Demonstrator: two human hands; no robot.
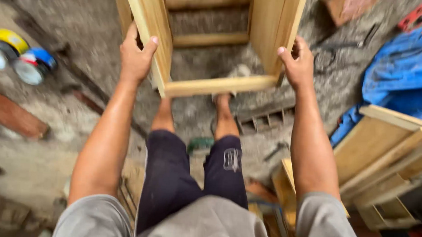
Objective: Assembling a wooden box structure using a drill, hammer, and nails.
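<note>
A pale wooden frame (212,86), built of two side boards joined by cross rails, stands on the concrete floor just ahead of my bare feet. My left hand (136,57) grips the left side board (151,23), thumb on its near edge. My right hand (296,63) grips the right side board (275,27) in the same way. Both arms reach straight forward. The lowest cross rail runs between my two hands, above my shins. The frame's top runs out of view.
Paint cans (28,63) with yellow and blue lids lie at the left. A blue tarp (399,78) and more wooden panels (383,152) sit at the right. A red-brown plank (12,116) lies at the far left. Small tools and scraps litter the floor.
</note>
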